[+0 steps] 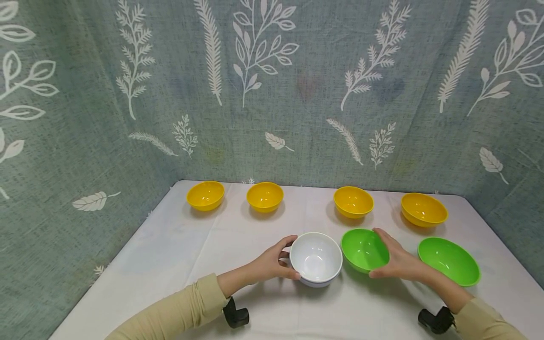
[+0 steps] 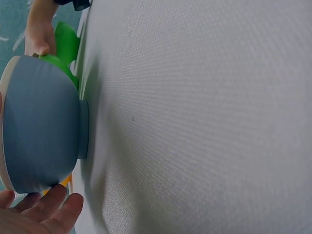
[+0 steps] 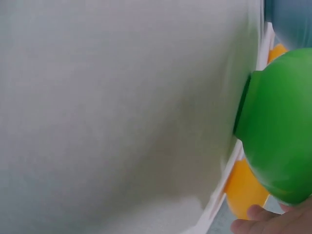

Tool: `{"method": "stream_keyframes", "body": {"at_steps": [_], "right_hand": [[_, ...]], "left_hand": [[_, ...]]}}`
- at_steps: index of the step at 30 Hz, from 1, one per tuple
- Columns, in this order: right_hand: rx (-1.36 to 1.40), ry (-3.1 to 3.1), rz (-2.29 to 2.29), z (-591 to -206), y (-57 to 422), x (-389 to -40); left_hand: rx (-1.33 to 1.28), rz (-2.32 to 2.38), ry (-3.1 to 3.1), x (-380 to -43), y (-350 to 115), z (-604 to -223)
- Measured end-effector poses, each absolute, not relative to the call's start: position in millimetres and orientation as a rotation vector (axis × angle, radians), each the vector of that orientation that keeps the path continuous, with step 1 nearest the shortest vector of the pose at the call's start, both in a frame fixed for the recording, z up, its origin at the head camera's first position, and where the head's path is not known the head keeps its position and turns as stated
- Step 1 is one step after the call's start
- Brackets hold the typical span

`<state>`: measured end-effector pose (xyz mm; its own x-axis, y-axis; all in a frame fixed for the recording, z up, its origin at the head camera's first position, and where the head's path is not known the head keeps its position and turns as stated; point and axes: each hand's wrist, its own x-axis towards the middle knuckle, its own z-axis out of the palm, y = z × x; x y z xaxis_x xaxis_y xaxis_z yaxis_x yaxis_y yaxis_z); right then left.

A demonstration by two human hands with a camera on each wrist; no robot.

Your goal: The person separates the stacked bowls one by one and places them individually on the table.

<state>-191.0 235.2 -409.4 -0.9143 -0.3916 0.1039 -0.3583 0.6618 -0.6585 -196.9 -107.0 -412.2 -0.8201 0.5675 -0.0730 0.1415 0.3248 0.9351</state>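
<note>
Two bowls side by side between two gripping hands.
The left hand (image 1: 274,262) holds the white bowl (image 1: 316,257) by its left side, thumb nearer, fingers beyond; the right hand (image 1: 397,259) grips the nearer green bowl (image 1: 363,250) at its right rim, so both bowls lie between the hands over the middle of the table (image 1: 318,311). Beyond the right wrist, the other green bowl (image 1: 449,262) sits near the table's right edge. Four yellow bowls (image 1: 265,197) line the far edge, the outer two near its corners; behind hangs a leaf-patterned curtain (image 1: 297,132).
</note>
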Motion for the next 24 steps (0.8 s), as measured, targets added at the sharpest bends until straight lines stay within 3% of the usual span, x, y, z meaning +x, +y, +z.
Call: {"method": "stream_keyframes", "body": {"at_steps": [24], "right_hand": [[-0.682, 2.779, -1.040, -409.0, 233.9, -193.2]], "left_hand": [[0.621, 1.497, 2.211, -198.5, -107.6, -416.5]]}}
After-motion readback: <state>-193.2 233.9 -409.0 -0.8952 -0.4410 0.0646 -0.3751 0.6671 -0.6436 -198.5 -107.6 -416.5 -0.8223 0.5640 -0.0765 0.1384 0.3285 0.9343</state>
